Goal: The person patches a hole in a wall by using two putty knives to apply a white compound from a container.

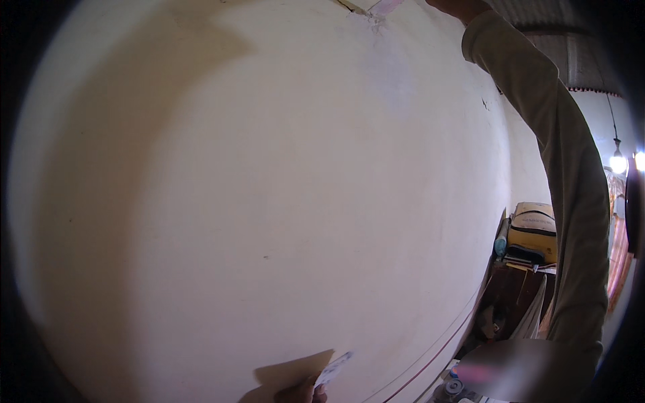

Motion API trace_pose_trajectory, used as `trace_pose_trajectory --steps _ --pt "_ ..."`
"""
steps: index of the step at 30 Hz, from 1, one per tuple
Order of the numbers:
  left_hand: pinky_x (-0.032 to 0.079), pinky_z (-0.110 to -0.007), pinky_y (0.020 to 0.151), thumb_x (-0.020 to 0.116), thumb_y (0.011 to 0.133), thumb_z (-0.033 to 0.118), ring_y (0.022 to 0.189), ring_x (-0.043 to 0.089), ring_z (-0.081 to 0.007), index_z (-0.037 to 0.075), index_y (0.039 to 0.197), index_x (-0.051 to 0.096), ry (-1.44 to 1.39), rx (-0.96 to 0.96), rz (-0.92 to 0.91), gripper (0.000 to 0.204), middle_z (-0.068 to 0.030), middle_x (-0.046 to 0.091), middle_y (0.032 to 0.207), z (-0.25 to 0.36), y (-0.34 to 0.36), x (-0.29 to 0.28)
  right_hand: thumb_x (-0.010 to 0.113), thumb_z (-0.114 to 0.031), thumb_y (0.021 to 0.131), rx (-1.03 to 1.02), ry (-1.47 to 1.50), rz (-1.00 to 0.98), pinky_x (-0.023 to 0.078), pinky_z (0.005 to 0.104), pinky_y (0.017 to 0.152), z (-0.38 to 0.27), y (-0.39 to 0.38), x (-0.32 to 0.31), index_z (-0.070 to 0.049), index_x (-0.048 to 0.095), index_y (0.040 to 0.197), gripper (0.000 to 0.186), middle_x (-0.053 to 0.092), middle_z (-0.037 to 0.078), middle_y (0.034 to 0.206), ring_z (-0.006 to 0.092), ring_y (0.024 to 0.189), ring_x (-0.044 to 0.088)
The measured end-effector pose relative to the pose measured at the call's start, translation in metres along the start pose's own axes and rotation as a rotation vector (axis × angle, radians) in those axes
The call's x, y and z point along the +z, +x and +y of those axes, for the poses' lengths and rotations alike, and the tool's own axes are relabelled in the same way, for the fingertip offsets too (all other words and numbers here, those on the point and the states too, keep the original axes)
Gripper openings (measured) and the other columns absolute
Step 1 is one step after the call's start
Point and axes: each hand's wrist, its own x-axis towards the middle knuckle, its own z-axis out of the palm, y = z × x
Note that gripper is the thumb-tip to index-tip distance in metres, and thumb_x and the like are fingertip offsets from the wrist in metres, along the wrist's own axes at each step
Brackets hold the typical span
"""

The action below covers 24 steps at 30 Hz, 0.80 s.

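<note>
At the lower edge my left hand (pixel 304 392) pinches a thin flat whitish piece (pixel 334 369) with bluish marks, close to the pale wall (pixel 282 201). The piece and the hand cast a dark shadow on the wall. My right arm, in a grey-brown sleeve (pixel 564 134), reaches up along the right side. At the top edge my right hand (pixel 460 8) is cut off by the picture, so its fingers are hidden. Near it, at the top of the wall, is a pinkish-purple patch (pixel 386 7) beside a dark crack.
To the right, a yellow and pale bag (pixel 532 232) rests on a dark cabinet (pixel 507 292) with other items. A lit bulb (pixel 617 162) hangs from a cord. Cables (pixel 430 363) run along the wall's lower right. A blurred pale shape (pixel 517 369) fills the lower right.
</note>
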Motion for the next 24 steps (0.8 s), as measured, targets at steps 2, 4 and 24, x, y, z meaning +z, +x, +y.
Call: trace_pose_trajectory --steps 2,4,24 --pt "0.045 -0.042 0.049 0.063 0.082 0.014 0.05 0.054 -0.0313 0.008 0.119 0.063 -0.008 0.005 0.026 0.038 -0.01 0.056 0.06 0.002 0.003 -0.002 0.059 -0.018 0.087 -0.078 0.061 -0.023 0.032 0.0511 0.088 0.0 0.003 -0.001 -0.022 0.069 0.082 0.012 0.061 0.001 0.084 0.0227 0.09 0.056" --pt "0.045 -0.042 0.049 0.063 0.082 0.015 0.05 0.054 -0.0313 0.008 0.12 0.063 -0.016 0.012 0.051 0.039 -0.0101 0.055 0.06 0.004 0.004 -0.002 0.06 -0.018 0.087 -0.143 0.024 -0.026 0.032 0.0529 0.092 -0.001 0.006 0.004 -0.023 0.068 0.082 0.01 0.062 0.0 0.085 0.0217 0.093 0.056" --pt "0.047 -0.044 0.052 0.063 0.082 0.018 0.053 0.057 -0.0331 0.01 0.112 0.065 0.022 -0.058 -0.028 0.031 -0.0107 0.06 0.064 0.006 0.002 -0.001 0.056 -0.024 0.09 0.057 -0.054 0.012 0.033 0.0586 0.094 0.002 0.012 0.041 -0.022 0.07 0.083 0.015 0.064 0.0 0.085 0.024 0.097 0.057"
